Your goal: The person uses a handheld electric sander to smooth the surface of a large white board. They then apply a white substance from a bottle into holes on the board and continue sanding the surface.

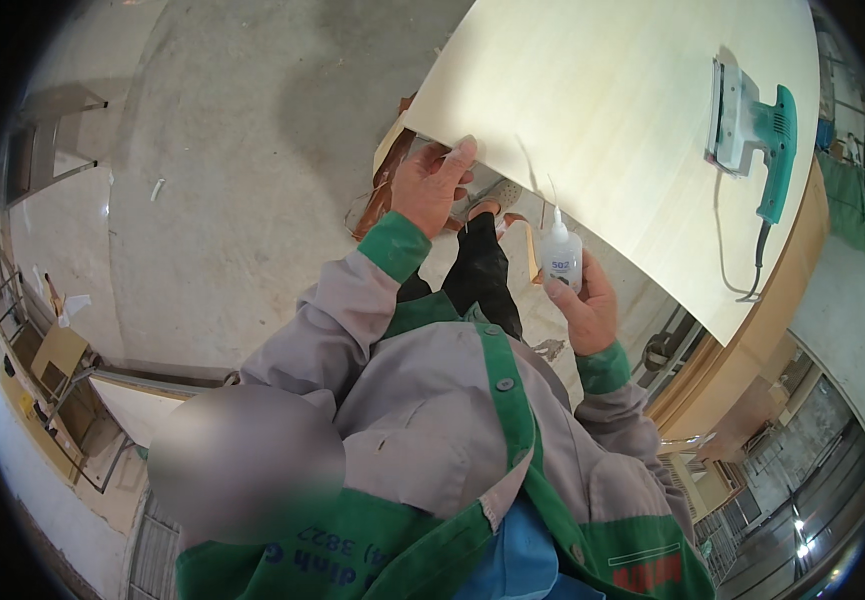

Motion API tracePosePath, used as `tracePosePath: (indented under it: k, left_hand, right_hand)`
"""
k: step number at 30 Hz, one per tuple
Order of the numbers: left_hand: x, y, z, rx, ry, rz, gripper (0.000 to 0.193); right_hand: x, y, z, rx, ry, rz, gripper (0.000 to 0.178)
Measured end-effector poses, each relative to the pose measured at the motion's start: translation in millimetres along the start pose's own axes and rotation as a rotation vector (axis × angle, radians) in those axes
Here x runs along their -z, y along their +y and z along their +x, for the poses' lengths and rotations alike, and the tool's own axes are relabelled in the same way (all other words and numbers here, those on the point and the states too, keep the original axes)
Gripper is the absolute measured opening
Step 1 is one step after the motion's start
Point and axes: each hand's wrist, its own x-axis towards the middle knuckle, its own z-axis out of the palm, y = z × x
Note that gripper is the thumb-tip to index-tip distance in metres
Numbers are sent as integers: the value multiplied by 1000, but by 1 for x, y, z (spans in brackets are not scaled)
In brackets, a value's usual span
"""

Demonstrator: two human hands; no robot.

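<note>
A large pale wooden panel (593, 110) lies in front of me, its near edge running from the left corner down to the right. My left hand (431, 187) is at that edge close to the left corner, thumb along the rim and fingers curled, partly hidden, against it. In my right hand (589, 308) is a small white squeeze bottle (562, 252) with a long thin nozzle, held upright just off the panel's near edge. The nozzle tip points up, apart from the panel.
A teal and grey electric sander (753, 130) rests on the panel's right part, its dark cord (759, 262) trailing over the near edge. Under the left corner are brown scraps (375, 205). Metal-framed racks (43, 400) stand on the left; a green cloth (846, 203) hangs far right.
</note>
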Motion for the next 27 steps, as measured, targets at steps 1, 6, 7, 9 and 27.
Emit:
tracePosePath:
  k: [1,6,7,9,27]
  left_hand:
    - [5,1,1,-3,-17,0,46]
    - [34,2,10,-21,-75,-28,48]
    - [37,4,12,-36,-52,-55,52]
    - [51,12,19,-61,10,-96,57]
    - [84,36,33,-103,-34,136,60]
  right_hand:
    - [-8,1,2,-6,13,15,62]
    - [-35,7,8,49,36,-144,59]
    - [-37,7,8,62,58,-158,58]
    - [-42,5,10,72,72,-252,54]
    - [-71,-18,33,93,129,-499,39]
